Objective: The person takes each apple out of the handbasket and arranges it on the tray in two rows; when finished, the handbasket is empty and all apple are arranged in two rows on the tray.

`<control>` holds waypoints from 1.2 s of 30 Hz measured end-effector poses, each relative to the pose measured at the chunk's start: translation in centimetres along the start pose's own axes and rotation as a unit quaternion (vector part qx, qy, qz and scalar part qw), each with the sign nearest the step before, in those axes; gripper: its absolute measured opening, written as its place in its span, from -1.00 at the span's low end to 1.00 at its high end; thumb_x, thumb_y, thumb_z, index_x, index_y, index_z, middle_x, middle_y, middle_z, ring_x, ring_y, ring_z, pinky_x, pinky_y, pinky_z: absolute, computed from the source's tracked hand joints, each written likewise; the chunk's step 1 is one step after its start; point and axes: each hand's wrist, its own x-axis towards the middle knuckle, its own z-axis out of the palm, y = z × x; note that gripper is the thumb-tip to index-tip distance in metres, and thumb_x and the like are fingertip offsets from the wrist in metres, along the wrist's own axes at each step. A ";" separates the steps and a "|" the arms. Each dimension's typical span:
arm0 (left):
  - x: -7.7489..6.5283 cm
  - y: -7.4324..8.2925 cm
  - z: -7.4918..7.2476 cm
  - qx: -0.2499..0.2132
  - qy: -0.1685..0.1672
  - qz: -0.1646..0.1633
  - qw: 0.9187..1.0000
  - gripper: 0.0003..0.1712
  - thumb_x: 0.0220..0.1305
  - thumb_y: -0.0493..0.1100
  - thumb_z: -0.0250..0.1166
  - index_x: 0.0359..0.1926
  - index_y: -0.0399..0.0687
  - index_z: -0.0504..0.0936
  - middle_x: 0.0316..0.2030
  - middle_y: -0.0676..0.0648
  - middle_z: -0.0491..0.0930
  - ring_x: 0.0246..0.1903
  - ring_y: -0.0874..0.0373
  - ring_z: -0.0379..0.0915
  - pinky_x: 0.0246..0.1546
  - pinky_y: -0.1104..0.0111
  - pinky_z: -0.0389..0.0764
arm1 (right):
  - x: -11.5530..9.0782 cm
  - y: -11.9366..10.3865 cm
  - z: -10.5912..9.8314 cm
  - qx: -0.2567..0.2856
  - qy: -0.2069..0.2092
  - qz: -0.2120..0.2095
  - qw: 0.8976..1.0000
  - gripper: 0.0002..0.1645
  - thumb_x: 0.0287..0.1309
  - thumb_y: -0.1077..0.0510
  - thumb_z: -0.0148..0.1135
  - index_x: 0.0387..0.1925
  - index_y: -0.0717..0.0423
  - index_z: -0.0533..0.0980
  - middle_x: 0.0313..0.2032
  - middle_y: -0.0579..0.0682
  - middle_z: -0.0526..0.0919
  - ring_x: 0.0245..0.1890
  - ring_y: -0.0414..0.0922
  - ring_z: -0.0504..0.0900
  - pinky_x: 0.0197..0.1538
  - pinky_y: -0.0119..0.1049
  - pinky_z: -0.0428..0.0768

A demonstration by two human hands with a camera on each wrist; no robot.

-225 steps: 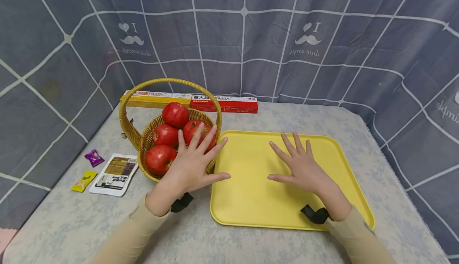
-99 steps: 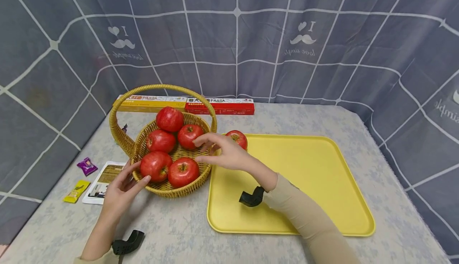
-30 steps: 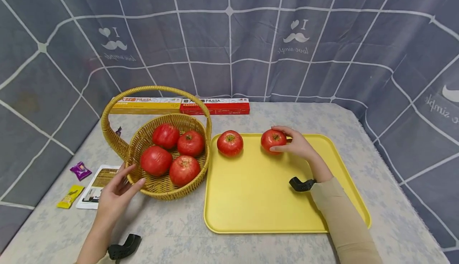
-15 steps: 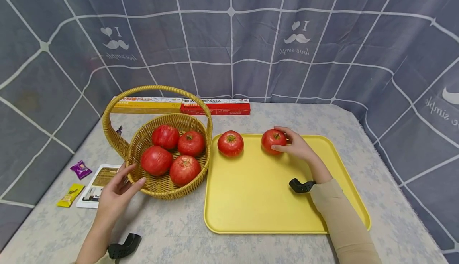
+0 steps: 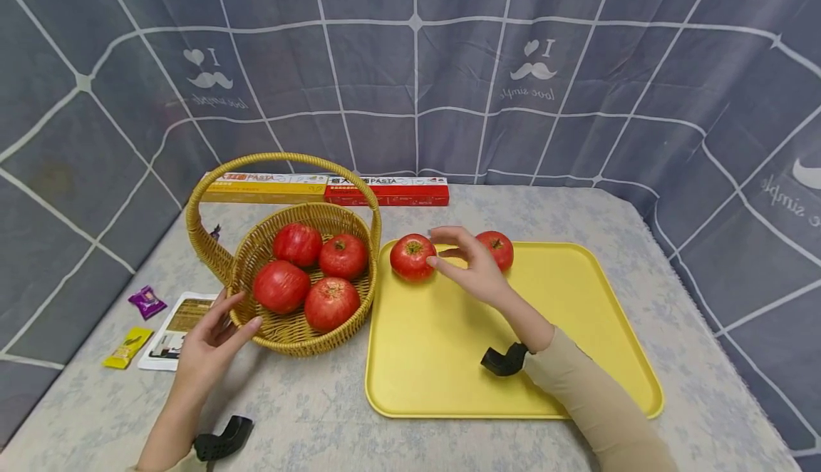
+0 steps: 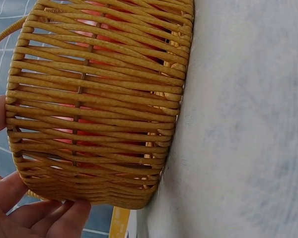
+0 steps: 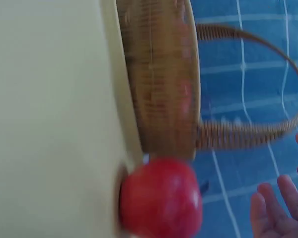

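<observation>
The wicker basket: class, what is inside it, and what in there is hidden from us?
Inside the wicker basket lie four red tomatoes, seen from the head view. Its woven floor shows only between them; anything beneath the tomatoes is covered. The left hand rests on its outer wall.

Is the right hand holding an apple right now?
No, the right hand hovers open and empty over the yellow tray, between the two apples lying there.

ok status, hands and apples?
Left hand open, steadying basket. Right hand open, empty, above tray. Two apples on tray, four in basket. Nothing blocking.
</observation>
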 end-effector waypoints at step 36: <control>-0.1 0.0 -0.1 0.004 -0.003 0.007 1.000 -0.31 0.23 -0.14 0.29 0.31 -0.28 0.28 0.42 -0.20 -0.07 0.32 -0.21 0.03 -0.08 0.79 0.30 | 6.5 -2.2 13.5 -0.296 -0.330 0.011 0.896 -0.16 -0.17 -0.37 0.38 0.17 -0.16 0.44 0.07 -0.25 0.51 0.03 -0.28 0.46 0.06 -0.36 0.44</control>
